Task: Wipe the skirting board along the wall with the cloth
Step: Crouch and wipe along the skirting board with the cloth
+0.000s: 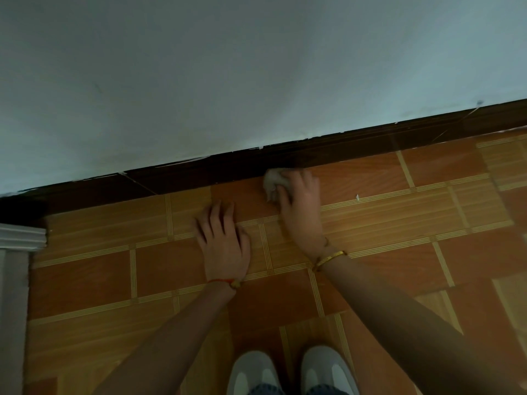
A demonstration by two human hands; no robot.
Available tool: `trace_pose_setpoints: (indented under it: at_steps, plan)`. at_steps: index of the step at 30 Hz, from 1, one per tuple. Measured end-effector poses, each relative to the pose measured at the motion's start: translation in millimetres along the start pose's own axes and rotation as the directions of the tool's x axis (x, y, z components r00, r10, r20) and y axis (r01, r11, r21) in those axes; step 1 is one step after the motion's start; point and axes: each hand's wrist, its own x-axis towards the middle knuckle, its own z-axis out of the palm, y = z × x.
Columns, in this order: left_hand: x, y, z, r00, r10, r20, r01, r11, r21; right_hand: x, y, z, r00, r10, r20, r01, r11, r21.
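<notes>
A dark brown skirting board (356, 148) runs along the foot of a pale wall (228, 81), rising from left to right. My right hand (301, 203) is shut on a crumpled whitish cloth (272, 181), and the cloth sits at the board's lower edge where it meets the floor. My left hand (224, 243) lies flat on the tiled floor (85, 269) with its fingers spread, a short way below and left of the cloth, holding nothing.
White moulded trim (20, 238), like a door frame, stands at the far left where the skirting ends. My two light shoes (291, 372) are at the bottom centre. A small white speck (357, 197) lies on the orange wood-pattern tiles right of my right hand.
</notes>
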Motion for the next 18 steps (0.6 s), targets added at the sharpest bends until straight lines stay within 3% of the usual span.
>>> trace_pose_setpoints:
  at_steps: [2, 5, 9, 14, 18]
  plan:
    - [0, 0, 0, 1.000, -0.001, -0.005, 0.001, 1.000, 0.002, 5, 1, -16, 0.959, 0.210, -0.188, -0.183, 0.971, 0.154]
    - [0, 1, 0, 1.000, -0.001, -0.005, 0.001, 1.000, 0.010, 22, -7, -28, 0.883, 0.323, -0.341, -0.217, 0.924, 0.316]
    - [0, 1, 1, 1.000, 0.002, -0.019, -0.001, 1.000, 0.014, 25, -38, -9, 0.908, 0.299, -0.294, -0.179, 0.911, 0.372]
    - [0, -2, 3, 0.999, 0.017, -0.030, -0.016, 1.000, 0.018, 14, -65, 17, 0.979, 0.127, -0.162, -0.056, 0.922, 0.382]
    - [0, -1, 1, 0.999, 0.014, -0.029, -0.014, 1.000, 0.005, 20, -47, 3, 0.940, 0.215, -0.263, -0.108, 0.923, 0.368]
